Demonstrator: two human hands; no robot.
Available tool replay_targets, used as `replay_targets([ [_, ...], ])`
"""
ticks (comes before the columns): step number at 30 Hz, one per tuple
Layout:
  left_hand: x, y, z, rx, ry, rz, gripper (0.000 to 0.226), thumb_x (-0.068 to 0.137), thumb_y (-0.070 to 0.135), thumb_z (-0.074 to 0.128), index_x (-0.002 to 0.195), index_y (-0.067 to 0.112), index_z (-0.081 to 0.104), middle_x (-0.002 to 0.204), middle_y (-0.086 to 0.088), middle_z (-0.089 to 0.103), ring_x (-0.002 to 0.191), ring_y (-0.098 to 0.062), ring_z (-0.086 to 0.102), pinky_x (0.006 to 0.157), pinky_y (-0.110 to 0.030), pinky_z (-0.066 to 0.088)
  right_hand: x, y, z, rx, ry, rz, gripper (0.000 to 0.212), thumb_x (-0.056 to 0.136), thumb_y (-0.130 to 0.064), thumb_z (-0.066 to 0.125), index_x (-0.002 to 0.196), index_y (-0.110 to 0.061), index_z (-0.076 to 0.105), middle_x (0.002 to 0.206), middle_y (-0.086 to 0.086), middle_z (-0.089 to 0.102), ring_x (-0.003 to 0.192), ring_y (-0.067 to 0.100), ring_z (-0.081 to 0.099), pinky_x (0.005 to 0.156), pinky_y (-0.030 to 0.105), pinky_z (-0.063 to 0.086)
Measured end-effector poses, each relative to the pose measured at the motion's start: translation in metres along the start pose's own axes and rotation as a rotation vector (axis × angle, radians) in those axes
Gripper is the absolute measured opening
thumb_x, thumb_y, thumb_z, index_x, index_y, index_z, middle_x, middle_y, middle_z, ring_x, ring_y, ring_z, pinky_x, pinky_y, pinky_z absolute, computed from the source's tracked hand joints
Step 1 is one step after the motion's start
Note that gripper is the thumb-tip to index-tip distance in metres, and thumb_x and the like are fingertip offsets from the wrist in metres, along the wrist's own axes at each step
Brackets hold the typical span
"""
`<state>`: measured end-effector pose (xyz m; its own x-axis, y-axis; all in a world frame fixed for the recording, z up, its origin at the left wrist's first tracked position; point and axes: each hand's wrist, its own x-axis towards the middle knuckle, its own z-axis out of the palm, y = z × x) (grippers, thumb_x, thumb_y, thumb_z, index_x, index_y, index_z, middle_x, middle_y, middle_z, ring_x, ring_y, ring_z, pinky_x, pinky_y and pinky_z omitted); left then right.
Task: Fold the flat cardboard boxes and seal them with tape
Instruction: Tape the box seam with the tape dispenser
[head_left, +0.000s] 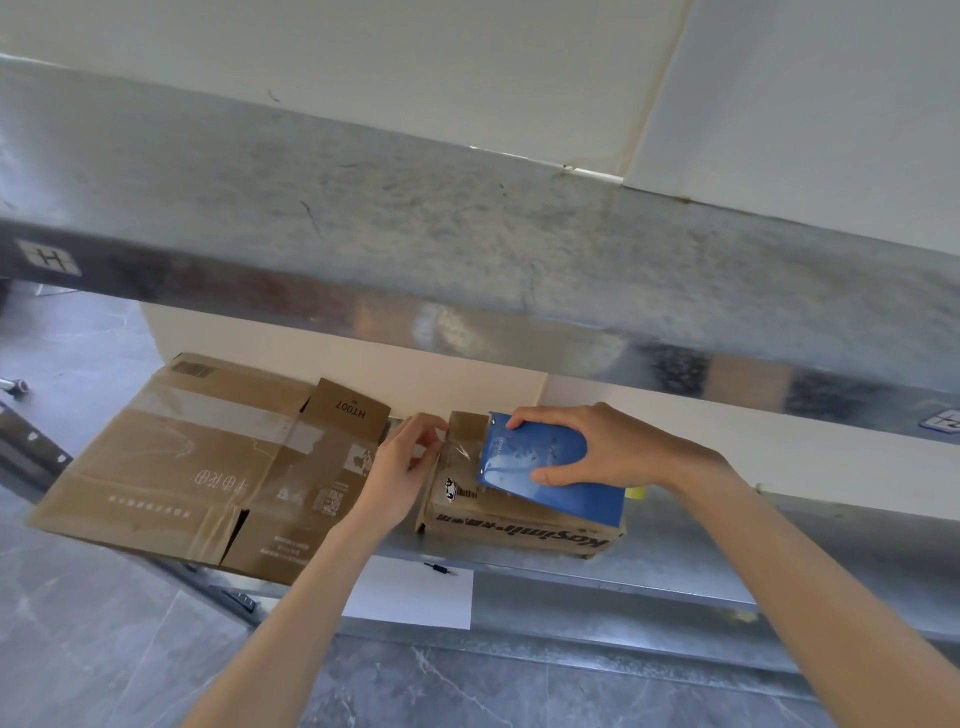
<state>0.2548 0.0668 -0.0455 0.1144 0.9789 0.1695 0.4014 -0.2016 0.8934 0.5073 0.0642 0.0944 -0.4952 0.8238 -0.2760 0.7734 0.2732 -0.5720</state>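
A broad grey metal upper shelf (467, 234) runs across the view, with a pale wall (363, 78) behind it. Below it lies a lower metal shelf (701, 561), standing over a grey marbled floor (104, 649).

On the left part of the lower shelf lies a large flat cardboard box (182, 467), unfolded, printed side up, with old clear tape on it and its near left corner reaching past the shelf edge. A smaller flat piece marked HT007 (350, 410) lies on its far right part.

Just to the right stands the small folded box (519, 530), brown, with dark lettering along its near side. A blue tape dispenser (540, 457) rests tilted on top of it.

The right hand (613, 447) grips the dispenser from above, fingers curled over its far edge and the thumb on its near face. The left hand (400, 467) is at the left end of the small box, thumb and fingertips pinching a strip of clear tape (460, 452) that runs from the dispenser across the box top. The two hands are near each other but apart.

A white sheet (415, 597) shows beneath the lower shelf's front edge, with a small dark object (439, 568) at its top.
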Motion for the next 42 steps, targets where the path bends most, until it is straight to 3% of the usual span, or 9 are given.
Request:
replay_targets([
  [6,0.009,-0.005,-0.004,0.005,-0.105,0.036,0.037,0.100,0.001,0.050,0.131,0.020,0.059,0.135,0.006,0.053,0.116,-0.013,0.059,0.100,-0.027,0.047,0.001,0.000,0.000,0.021,0.000,0.007,0.048,0.083,-0.045,0.074,0.122,-0.060,0.051,0.107,-0.055,0.047,0.091,-0.020,0.053,0.070,0.001,0.038],
  [10,0.014,-0.004,-0.003,-0.008,-0.113,0.018,0.042,0.098,-0.003,0.050,0.129,0.024,0.060,0.131,0.008,0.061,0.120,-0.007,0.058,0.103,-0.028,0.047,0.000,-0.001,0.001,0.020,0.015,0.020,0.047,0.083,-0.045,0.074,0.121,-0.062,0.051,0.109,-0.053,0.046,0.091,-0.020,0.053,0.070,0.001,0.038],
  [15,0.010,0.005,-0.006,-0.027,-0.065,0.009,0.048,0.092,-0.012,0.050,0.121,0.023,0.066,0.132,0.011,0.058,0.122,-0.005,0.055,0.098,-0.018,0.048,-0.001,-0.002,0.002,0.020,0.024,0.040,0.049,0.083,-0.045,0.074,0.122,-0.062,0.050,0.106,-0.047,0.051,0.085,-0.020,0.053,0.067,0.002,0.038],
  [19,0.001,0.021,-0.006,-0.132,-0.164,0.011,0.032,0.096,0.017,0.062,0.128,0.024,0.063,0.144,0.013,0.050,0.129,-0.001,0.048,0.107,-0.027,0.041,-0.001,-0.004,0.002,0.029,0.033,0.055,0.050,0.082,-0.045,0.075,0.122,-0.061,0.050,0.108,-0.050,0.049,0.094,-0.023,0.049,0.071,0.000,0.036],
  [23,-0.005,0.026,-0.002,0.084,-0.338,0.034,0.076,0.078,0.055,0.073,0.144,0.028,0.045,0.155,0.019,0.026,0.143,0.001,0.023,0.115,-0.025,0.023,-0.001,-0.004,0.003,0.035,0.030,0.075,0.049,0.082,-0.048,0.074,0.120,-0.064,0.050,0.115,-0.035,0.055,0.094,-0.016,0.053,0.067,0.005,0.041],
  [27,-0.007,0.019,0.000,0.192,-0.390,0.056,0.112,0.057,0.069,0.079,0.151,0.029,0.032,0.161,0.017,0.012,0.151,-0.008,0.003,0.122,-0.037,0.017,-0.001,-0.004,0.004,0.057,0.032,0.095,0.048,0.081,-0.050,0.075,0.120,-0.065,0.049,0.117,-0.029,0.056,0.090,-0.015,0.055,0.064,0.005,0.041],
  [30,-0.004,0.015,0.005,0.256,-0.374,0.091,0.118,0.055,0.066,0.084,0.153,0.028,0.029,0.162,0.013,0.009,0.151,-0.015,0.006,0.121,-0.045,0.023,-0.002,-0.004,0.005,0.076,0.029,0.103,0.051,0.079,-0.052,0.076,0.119,-0.066,0.049,0.114,-0.033,0.054,0.088,-0.017,0.055,0.061,0.004,0.042],
  [37,-0.007,0.020,0.021,0.238,-0.324,0.020,0.129,0.051,0.072,0.082,0.157,0.031,0.020,0.161,0.024,0.001,0.152,-0.008,0.003,0.120,-0.044,0.027,0.002,-0.002,0.000,0.060,-0.005,0.101,0.052,0.077,-0.061,0.074,0.120,-0.069,0.045,0.120,-0.032,0.052,0.092,-0.010,0.057,0.064,0.007,0.043],
  [42,-0.008,0.021,0.019,0.218,-0.338,0.003,0.124,0.056,0.067,0.084,0.156,0.035,0.020,0.162,0.024,0.004,0.151,-0.004,0.005,0.119,-0.046,0.028,0.002,0.004,-0.008,0.066,-0.057,0.059,0.051,0.081,-0.055,0.073,0.121,-0.068,0.045,0.112,-0.041,0.049,0.086,-0.022,0.052,0.060,0.001,0.039],
])
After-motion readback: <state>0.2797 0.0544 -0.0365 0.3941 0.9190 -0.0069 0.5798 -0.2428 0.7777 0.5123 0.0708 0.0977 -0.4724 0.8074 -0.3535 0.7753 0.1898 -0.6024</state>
